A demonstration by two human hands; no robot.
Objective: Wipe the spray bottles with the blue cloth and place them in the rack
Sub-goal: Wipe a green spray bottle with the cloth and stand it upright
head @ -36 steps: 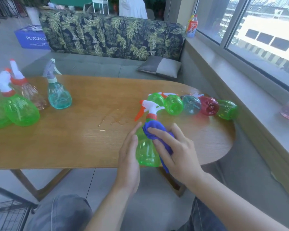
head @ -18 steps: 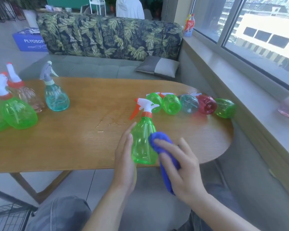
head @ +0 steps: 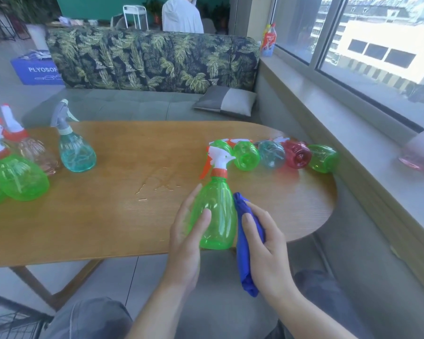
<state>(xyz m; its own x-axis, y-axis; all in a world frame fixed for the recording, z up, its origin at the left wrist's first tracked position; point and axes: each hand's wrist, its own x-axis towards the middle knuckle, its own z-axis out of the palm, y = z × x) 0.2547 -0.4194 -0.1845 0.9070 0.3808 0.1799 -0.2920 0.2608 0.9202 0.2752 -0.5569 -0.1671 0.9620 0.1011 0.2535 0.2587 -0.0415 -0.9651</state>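
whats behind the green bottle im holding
Behind the held green bottle a row of bottles lies on the table. Its spray head partly covers the nearest.

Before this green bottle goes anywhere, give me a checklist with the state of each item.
1. Left hand holds the green spray bottle: ok.
2. Blue cloth gripped in the right hand: ok.
3. Cloth against the bottle's side: ok.
4. Bottle wiped all round: cannot tell.
5. Rack located: cannot tell, only dark wire bars at lower left.
6. Table dry: not ok, wet streaks show.
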